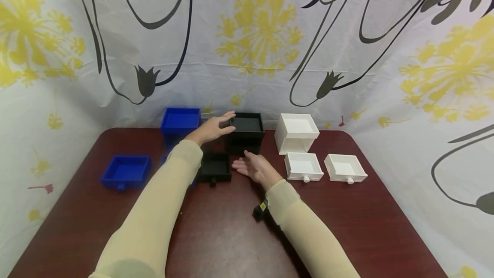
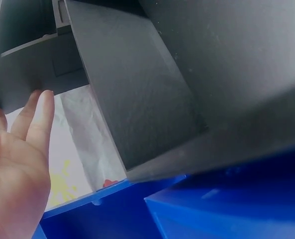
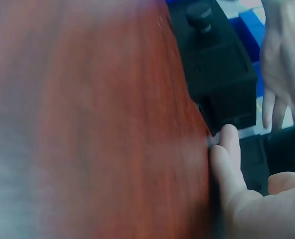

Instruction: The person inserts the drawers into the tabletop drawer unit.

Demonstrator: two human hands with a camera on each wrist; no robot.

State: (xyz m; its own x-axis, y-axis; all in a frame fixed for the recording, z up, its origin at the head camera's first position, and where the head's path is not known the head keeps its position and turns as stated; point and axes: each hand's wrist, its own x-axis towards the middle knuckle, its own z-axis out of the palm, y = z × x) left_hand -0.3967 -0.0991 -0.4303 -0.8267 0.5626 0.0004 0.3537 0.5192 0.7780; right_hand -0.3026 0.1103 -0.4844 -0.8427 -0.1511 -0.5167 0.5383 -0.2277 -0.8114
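A black cabinet frame (image 1: 247,134) stands at the back middle of the table. My left hand (image 1: 214,128) is at its upper left edge with straight, spread fingers; whether the fingertips touch it I cannot tell. In front stands a black drawer (image 1: 214,166) with a round knob, partly behind the left sleeve. My right hand (image 1: 256,168) lies low, palm turned up, between this drawer and the frame's front. In the right wrist view its straight fingers (image 3: 230,144) reach the drawer's corner, and the left hand (image 3: 284,64) shows beyond. Neither hand holds anything.
A blue cabinet (image 1: 181,119) stands left, a blue drawer (image 1: 127,168) before it; another blue piece is mostly behind the left arm. On the right stand a white cabinet (image 1: 297,130) and two white drawers, one nearer (image 1: 305,167), one farther right (image 1: 345,168). Patterned cloth (image 1: 247,85) surrounds the table.
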